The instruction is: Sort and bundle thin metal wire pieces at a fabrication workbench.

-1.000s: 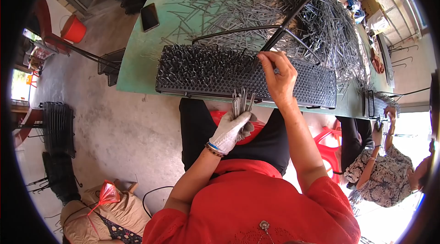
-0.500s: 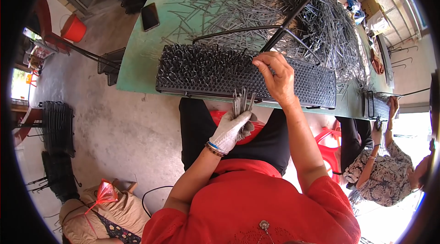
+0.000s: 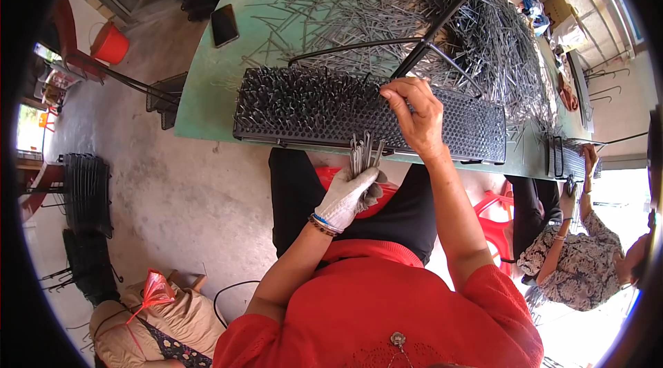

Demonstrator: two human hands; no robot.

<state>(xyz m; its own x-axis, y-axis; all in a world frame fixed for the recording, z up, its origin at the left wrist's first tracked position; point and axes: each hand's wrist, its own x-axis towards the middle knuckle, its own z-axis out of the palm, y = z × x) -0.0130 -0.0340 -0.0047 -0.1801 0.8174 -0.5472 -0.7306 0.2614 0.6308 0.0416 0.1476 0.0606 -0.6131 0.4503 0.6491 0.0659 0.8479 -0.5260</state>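
My left hand (image 3: 349,196), in a pale work glove, is closed round a bundle of thin grey metal strips (image 3: 363,152) whose ends stick up at the near edge of a long black perforated metal rack (image 3: 456,126). Upright dark strips (image 3: 290,100) fill the rack's left half, while the right part shows bare holes. Over the rack's middle is my bare right hand (image 3: 420,119), thumb and forefinger pinched together beside the last upright strips. Whatever lies between those fingertips is too small to make out.
A heap of loose strips (image 3: 494,43) covers the green table (image 3: 207,95) behind the rack. Black rods (image 3: 442,22) rise across it. A phone (image 3: 224,25) lies at the table's left. Another person (image 3: 580,257) works at the right; a red bucket (image 3: 110,42) stands far left.
Both hands look almost unmoved. The rack and table appear shifted very slightly to the left in the picture.
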